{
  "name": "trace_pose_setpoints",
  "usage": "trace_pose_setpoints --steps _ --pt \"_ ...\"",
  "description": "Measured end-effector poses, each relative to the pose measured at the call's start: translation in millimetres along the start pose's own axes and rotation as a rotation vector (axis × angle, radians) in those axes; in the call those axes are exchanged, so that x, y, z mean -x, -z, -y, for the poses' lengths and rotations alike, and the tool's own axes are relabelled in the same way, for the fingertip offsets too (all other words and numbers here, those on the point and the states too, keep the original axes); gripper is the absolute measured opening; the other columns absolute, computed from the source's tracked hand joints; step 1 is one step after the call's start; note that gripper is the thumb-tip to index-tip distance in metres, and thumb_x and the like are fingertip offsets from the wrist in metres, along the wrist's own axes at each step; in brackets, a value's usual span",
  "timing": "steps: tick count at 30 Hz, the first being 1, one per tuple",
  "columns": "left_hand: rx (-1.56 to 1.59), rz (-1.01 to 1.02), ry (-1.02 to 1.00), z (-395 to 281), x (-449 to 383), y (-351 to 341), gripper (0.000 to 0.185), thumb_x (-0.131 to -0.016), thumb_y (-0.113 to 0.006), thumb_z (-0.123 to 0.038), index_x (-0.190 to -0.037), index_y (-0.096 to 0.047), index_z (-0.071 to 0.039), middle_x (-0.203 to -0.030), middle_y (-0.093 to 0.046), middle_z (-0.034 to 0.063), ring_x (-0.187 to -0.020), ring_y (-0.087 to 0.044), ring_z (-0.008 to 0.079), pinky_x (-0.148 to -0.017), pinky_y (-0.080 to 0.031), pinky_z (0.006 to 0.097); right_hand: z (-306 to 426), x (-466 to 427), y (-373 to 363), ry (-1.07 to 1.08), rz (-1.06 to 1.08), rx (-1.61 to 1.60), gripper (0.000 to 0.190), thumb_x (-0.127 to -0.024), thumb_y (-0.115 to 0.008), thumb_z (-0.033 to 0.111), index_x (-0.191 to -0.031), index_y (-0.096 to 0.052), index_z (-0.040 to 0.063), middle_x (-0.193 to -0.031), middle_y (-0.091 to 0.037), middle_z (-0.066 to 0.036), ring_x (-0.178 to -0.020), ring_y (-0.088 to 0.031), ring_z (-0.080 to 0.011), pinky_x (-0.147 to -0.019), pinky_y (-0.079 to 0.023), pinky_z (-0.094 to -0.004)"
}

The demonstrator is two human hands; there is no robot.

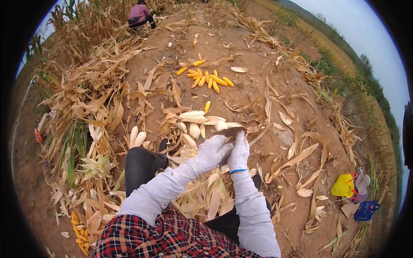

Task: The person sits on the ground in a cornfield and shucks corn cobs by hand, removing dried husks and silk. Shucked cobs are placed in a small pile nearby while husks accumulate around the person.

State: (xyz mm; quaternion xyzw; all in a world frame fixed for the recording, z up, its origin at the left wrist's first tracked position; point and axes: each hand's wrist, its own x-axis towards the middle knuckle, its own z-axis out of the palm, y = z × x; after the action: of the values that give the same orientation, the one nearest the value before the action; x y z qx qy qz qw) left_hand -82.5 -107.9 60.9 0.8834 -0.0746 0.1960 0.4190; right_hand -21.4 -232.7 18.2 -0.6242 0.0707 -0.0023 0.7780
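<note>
My left hand (211, 151) and my right hand (239, 151), both in white knit gloves, are close together in front of my lap. Between them they grip a dark brown fibrous piece (229, 131), possibly corn silk or husk; my fingers hide much of it. Just beyond lie several ears of corn in pale husks (194, 130) and a partly bared yellow ear (207, 106). Two pale ears (138, 139) rest by my left knee. Loose corn husks (209, 196) cover the ground between my legs.
Bare yellow cobs (209, 79) form a pile farther ahead; more cobs (80, 233) lie behind at left. Dry stalks (87, 96) are heaped along the left. A yellow bag (342, 186) and a blue bag (366, 210) sit at right. Another person (139, 14) squats far ahead.
</note>
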Motion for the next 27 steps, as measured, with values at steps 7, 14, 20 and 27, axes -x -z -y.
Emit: trace_pose_setpoints --steps 7,14,20,27 --pt "0.037 0.183 -0.144 3.6 39.0 35.5 0.038 -0.097 -0.073 -0.022 -0.127 -0.067 0.000 -0.114 -0.071 0.0202 -0.110 -0.071 0.0358 -0.093 -0.058 0.0423 12.4 -31.6 17.2 -0.212 -0.003 -0.451 0.060 -0.109 -0.055 0.052 -0.128 -0.065 -0.003 -0.120 -0.071 -0.016 -0.102 -0.069 -0.0271 -0.093 -0.058 -0.0394" --pt "0.826 0.434 0.478 -7.3 11.0 40.4 0.026 -0.105 -0.061 -0.014 -0.129 -0.063 -0.005 -0.097 -0.067 0.0022 -0.079 -0.064 0.0104 -0.071 -0.053 0.0250 16.0 -12.6 -2.8 -0.310 0.148 -0.321 0.064 -0.110 -0.050 0.057 -0.127 -0.066 -0.002 -0.118 -0.072 -0.013 -0.104 -0.068 -0.0233 -0.093 -0.055 -0.0389" --pt "0.479 0.536 0.425 -5.1 55.1 59.5 0.024 -0.107 -0.053 -0.022 -0.119 -0.063 -0.003 -0.082 -0.066 0.0031 -0.053 -0.059 0.0109 -0.054 -0.051 0.0265 34.9 -41.5 35.0 -0.183 -0.049 -0.438 0.063 -0.111 -0.048 0.056 -0.126 -0.067 -0.002 -0.118 -0.072 -0.013 -0.104 -0.066 -0.0222 -0.095 -0.054 -0.0367" --pt "0.408 0.479 0.731 -3.7 128.9 98.4 0.028 -0.104 -0.060 -0.026 -0.114 -0.064 0.000 -0.088 -0.071 0.0079 -0.076 -0.067 0.0176 -0.070 -0.053 0.0343 14.4 -49.0 51.5 -0.123 -0.223 -0.499 0.060 -0.111 -0.049 0.057 -0.125 -0.067 0.001 -0.114 -0.070 -0.009 -0.098 -0.066 -0.0226 -0.090 -0.057 -0.0381"
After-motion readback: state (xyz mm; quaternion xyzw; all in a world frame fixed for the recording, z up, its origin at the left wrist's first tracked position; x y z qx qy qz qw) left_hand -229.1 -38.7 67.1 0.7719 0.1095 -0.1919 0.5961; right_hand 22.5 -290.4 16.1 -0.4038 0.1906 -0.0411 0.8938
